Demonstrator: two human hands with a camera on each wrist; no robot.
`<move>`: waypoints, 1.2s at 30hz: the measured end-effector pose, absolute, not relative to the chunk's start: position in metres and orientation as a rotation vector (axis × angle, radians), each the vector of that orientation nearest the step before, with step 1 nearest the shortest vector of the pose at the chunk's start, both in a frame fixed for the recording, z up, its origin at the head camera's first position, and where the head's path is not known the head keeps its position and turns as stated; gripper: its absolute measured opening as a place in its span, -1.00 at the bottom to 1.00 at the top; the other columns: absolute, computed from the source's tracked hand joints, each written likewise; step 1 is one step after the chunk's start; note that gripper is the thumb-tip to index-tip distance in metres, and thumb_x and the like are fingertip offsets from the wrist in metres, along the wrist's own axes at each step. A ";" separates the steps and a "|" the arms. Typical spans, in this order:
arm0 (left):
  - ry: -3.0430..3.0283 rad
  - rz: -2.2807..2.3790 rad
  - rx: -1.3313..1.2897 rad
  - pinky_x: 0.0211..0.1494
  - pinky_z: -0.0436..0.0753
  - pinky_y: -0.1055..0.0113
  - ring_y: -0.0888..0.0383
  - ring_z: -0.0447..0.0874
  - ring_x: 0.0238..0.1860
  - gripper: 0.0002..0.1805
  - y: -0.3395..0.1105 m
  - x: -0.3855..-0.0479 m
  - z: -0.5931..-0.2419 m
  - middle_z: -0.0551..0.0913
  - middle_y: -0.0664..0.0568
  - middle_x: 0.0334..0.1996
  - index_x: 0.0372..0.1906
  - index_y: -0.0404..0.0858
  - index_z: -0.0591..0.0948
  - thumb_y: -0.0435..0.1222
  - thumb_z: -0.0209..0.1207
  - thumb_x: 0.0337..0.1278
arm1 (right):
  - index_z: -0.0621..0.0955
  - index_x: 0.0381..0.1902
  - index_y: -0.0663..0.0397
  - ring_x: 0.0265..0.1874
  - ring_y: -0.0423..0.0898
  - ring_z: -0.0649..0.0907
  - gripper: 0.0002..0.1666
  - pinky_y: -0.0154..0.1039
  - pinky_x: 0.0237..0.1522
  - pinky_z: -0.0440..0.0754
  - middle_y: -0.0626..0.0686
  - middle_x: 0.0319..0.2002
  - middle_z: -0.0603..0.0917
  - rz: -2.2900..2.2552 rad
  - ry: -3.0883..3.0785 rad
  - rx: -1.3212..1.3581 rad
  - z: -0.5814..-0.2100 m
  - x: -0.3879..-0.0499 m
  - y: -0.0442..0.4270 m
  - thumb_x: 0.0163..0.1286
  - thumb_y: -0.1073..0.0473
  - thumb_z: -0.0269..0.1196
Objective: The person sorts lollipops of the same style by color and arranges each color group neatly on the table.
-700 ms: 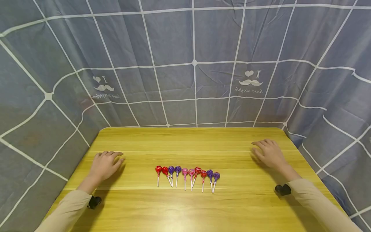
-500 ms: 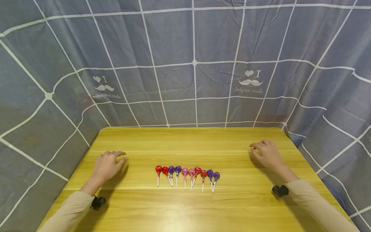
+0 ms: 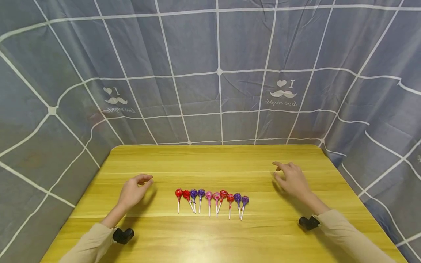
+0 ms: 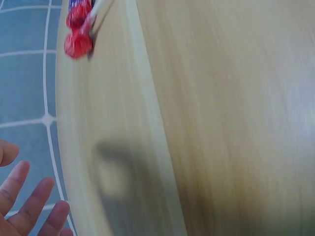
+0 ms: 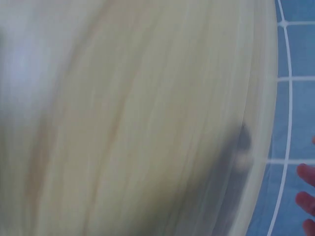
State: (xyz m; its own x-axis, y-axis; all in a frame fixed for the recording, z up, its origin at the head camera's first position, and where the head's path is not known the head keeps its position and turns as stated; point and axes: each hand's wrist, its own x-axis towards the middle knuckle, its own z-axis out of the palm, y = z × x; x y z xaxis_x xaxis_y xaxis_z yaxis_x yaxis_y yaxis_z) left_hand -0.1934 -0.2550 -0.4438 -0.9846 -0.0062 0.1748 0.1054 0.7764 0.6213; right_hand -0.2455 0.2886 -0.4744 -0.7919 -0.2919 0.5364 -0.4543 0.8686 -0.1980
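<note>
Several wrapped lollipops lie in a row on the wooden table, sticks toward the person: a red one (image 3: 178,193) at the left end, then purple, pink (image 3: 209,196), red and a purple one (image 3: 245,200) at the right end. My left hand (image 3: 134,190) hovers left of the row, fingers loosely bent, holding nothing. My right hand (image 3: 292,180) is over the table to the right of the row, fingers relaxed, also holding nothing. In the left wrist view, a red lollipop (image 4: 78,44) shows beyond the fingers (image 4: 33,206).
Around the wooden table (image 3: 210,237) hangs a grey curtain (image 3: 197,91) with white grid lines, along the back and both sides. A black wrist device (image 3: 123,236) is on the left wrist, another (image 3: 308,223) on the right.
Both hands have moved inward toward the lollipops, the left one to the right and the right one to the left. The lollipops keep their arrangement; the head view has shifted slightly.
</note>
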 end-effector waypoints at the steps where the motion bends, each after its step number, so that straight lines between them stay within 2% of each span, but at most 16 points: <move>1: -2.801 -1.016 -0.078 -0.03 0.58 -0.05 -0.18 0.64 -0.04 -0.65 -0.252 -0.192 -0.444 0.69 -0.23 -0.05 0.05 -0.33 0.63 -0.20 0.12 0.32 | 0.60 0.07 0.14 -0.30 0.08 0.59 -0.54 0.11 -0.15 0.47 0.08 -0.31 0.73 0.450 -2.542 0.540 -0.474 -0.245 0.285 0.18 0.18 0.33; 7: -2.790 -1.103 -0.077 0.01 0.57 -0.02 -0.13 0.64 -0.04 -0.67 -0.236 -0.191 -0.449 0.70 -0.19 -0.06 0.04 -0.31 0.64 -0.21 0.15 0.30 | 0.56 0.12 0.15 -0.30 0.09 0.61 -0.48 0.11 -0.18 0.51 0.07 -0.31 0.73 0.499 -2.531 0.548 -0.475 -0.238 0.269 0.17 0.21 0.35; 17: -2.766 -1.248 -0.156 0.04 0.59 0.05 -0.09 0.63 -0.02 -0.65 -0.218 -0.194 -0.461 0.68 -0.19 -0.02 0.05 -0.30 0.62 -0.22 0.23 0.22 | 0.59 0.10 0.08 -0.32 0.01 0.61 -0.51 -0.12 -0.33 0.47 0.03 -0.31 0.73 0.601 -2.556 0.540 -0.479 -0.230 0.246 0.18 0.17 0.36; 25: -2.794 -1.287 -0.177 -0.03 0.60 0.09 -0.10 0.63 -0.04 -0.62 -0.209 -0.194 -0.466 0.68 -0.19 -0.03 0.08 -0.29 0.60 -0.24 0.26 0.19 | 0.58 0.12 0.04 -0.23 -0.04 0.60 -0.50 -0.06 -0.18 0.55 0.00 -0.24 0.73 0.761 -2.656 0.521 -0.480 -0.227 0.231 0.22 0.06 0.35; 36: -2.820 -1.312 -0.207 -0.06 0.57 0.18 -0.02 0.63 -0.09 -0.59 -0.202 -0.197 -0.473 0.70 -0.14 -0.06 0.08 -0.26 0.60 -0.24 0.30 0.12 | 0.61 0.07 -0.03 -0.10 -0.03 0.59 -0.50 0.03 -0.01 0.51 -0.03 -0.16 0.73 1.028 -2.741 0.557 -0.477 -0.224 0.209 0.19 -0.02 0.38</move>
